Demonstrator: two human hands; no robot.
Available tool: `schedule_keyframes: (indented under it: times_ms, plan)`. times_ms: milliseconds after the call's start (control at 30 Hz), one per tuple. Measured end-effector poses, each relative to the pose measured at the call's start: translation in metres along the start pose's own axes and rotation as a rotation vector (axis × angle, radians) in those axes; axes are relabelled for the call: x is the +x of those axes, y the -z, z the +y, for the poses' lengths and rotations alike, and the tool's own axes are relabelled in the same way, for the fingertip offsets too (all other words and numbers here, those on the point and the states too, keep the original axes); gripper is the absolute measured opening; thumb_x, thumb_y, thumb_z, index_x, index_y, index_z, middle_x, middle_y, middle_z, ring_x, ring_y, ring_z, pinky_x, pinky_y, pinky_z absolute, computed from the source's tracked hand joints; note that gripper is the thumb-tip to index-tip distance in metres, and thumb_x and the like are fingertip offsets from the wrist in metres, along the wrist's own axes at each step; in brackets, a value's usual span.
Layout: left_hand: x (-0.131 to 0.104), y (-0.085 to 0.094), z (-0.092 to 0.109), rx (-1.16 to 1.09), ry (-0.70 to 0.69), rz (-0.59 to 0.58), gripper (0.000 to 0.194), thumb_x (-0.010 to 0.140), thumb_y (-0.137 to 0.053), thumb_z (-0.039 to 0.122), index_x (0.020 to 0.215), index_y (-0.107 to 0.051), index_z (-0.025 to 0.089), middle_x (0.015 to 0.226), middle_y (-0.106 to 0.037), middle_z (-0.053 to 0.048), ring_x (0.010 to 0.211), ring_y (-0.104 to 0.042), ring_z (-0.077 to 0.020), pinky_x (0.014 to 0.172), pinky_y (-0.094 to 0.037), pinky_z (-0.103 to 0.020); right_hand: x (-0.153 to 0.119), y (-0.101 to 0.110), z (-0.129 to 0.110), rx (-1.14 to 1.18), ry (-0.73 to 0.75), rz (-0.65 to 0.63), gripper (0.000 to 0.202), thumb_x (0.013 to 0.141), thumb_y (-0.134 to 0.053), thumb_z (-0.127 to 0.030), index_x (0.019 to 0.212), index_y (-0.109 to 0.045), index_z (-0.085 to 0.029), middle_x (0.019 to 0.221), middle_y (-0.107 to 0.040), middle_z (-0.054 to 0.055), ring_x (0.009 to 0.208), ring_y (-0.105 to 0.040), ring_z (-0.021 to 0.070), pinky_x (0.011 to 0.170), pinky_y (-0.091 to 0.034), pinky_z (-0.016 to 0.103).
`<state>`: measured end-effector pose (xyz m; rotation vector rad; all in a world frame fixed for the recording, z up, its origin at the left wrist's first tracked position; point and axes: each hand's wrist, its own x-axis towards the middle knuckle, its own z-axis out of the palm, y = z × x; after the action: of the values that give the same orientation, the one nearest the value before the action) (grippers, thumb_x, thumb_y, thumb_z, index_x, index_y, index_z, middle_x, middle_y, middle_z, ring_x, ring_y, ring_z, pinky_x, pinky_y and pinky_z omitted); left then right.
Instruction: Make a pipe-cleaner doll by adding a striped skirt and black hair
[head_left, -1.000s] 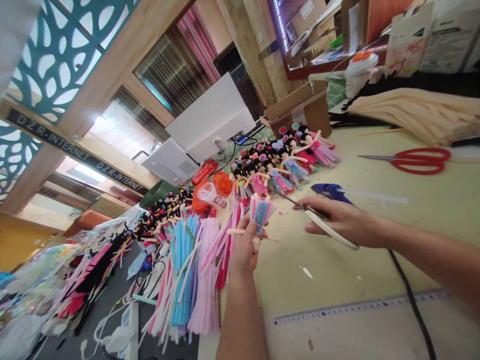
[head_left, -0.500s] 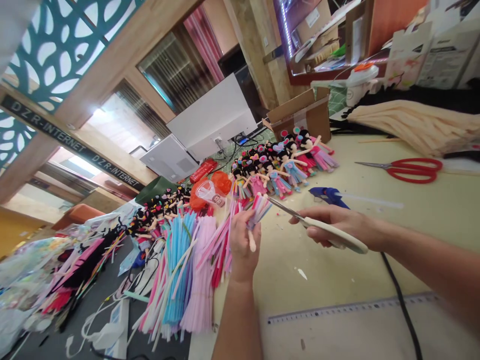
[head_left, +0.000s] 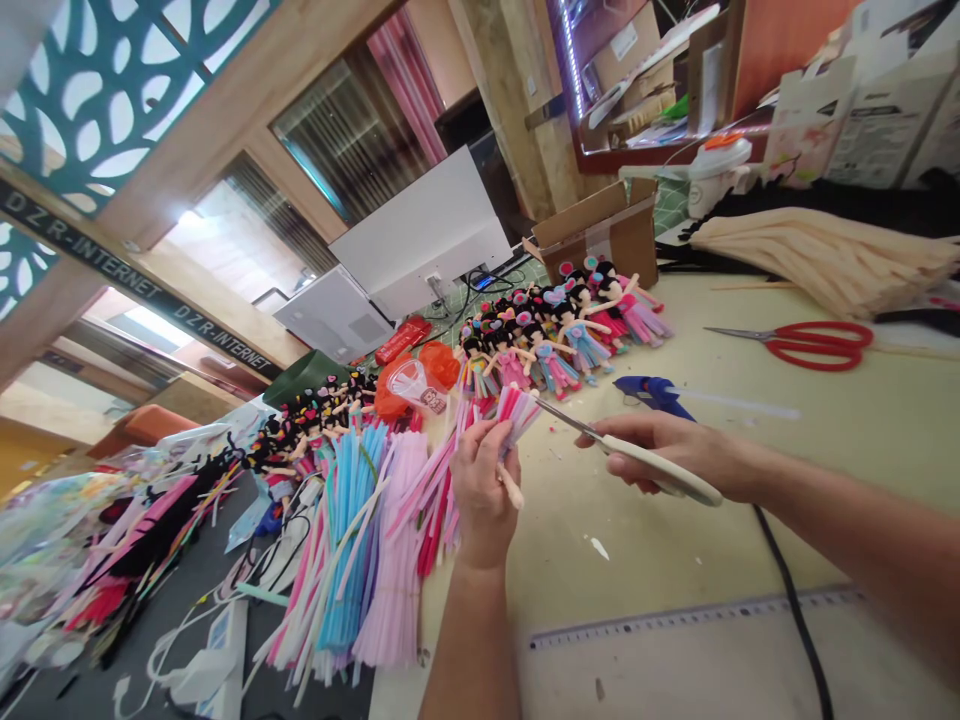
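My left hand (head_left: 484, 480) is closed around a small pipe-cleaner doll (head_left: 517, 412), whose pink, white and blue skirt strands point up and right. A pale limb of it sticks out below my fingers; the rest is hidden in my palm. In my right hand (head_left: 675, 455) are scissors (head_left: 652, 465) with white handles, fingers wrapped round the grips. Their blade tips reach the ends of the skirt strands. Just beyond my right hand lies a blue glue gun (head_left: 652, 393) with a clear glue stick in its back.
Finished dolls (head_left: 555, 335) stand in rows before a cardboard box (head_left: 600, 230). Bundles of coloured pipe cleaners (head_left: 390, 580) lie at left. Red-handled scissors (head_left: 817, 345) and beige pipe cleaners (head_left: 825, 250) are at right. A ruler (head_left: 675, 620) and black cable (head_left: 795, 610) lie nearest me.
The doll has turned slightly in my left hand, so more pink strands face the blades. The scissors stay at the strand ends. The whole view has shifted a little.
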<state>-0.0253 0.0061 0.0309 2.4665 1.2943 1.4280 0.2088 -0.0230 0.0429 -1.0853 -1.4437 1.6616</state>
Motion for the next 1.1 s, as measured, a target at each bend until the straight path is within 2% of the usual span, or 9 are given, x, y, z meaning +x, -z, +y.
schedule_keyframes:
  times_ms: [333,567,833,1100]
  plan:
    - [-0.002,-0.003,0.003,0.255,-0.195,0.038,0.033,0.086,-0.058,0.013,0.117,-0.057,0.023,0.111,-0.059,-0.009,0.102,-0.057,-0.0197,0.09,-0.045,-0.036,0.004,-0.003,0.01,-0.018,0.08,0.03,0.05,0.071,-0.069,-0.051,0.106,-0.064,-0.016,0.064,-0.045,-0.004,0.053,-0.039,0.0074,0.048,-0.033,0.021]
    - [-0.001,-0.004,0.004,0.288,-0.219,0.057,0.029,0.086,-0.058,0.014,0.114,-0.059,0.022,0.108,-0.06,-0.009,0.099,-0.058,-0.0195,0.087,-0.046,-0.035,0.006,-0.006,0.012,-0.012,0.096,0.053,0.049,0.071,-0.068,-0.051,0.104,-0.065,-0.015,0.06,-0.04,-0.006,0.051,-0.034,0.0068,0.046,-0.029,0.021]
    - [-0.001,-0.005,0.005,0.3,-0.234,0.064,0.029,0.085,-0.058,0.013,0.113,-0.059,0.021,0.107,-0.061,-0.009,0.099,-0.059,-0.0189,0.087,-0.046,-0.034,0.005,-0.008,0.008,-0.026,0.08,0.09,0.049,0.067,-0.07,-0.052,0.1,-0.066,-0.016,0.062,-0.046,-0.004,0.051,-0.04,0.0075,0.045,-0.036,0.021]
    - [-0.001,-0.006,0.004,0.302,-0.244,0.074,0.03,0.086,-0.058,0.013,0.114,-0.059,0.022,0.108,-0.061,-0.009,0.1,-0.059,-0.0193,0.088,-0.046,-0.034,0.006,-0.009,0.01,-0.034,0.09,0.105,0.042,0.069,-0.068,-0.051,0.094,-0.067,-0.016,0.058,-0.042,-0.005,0.049,-0.04,0.0076,0.042,-0.037,0.019]
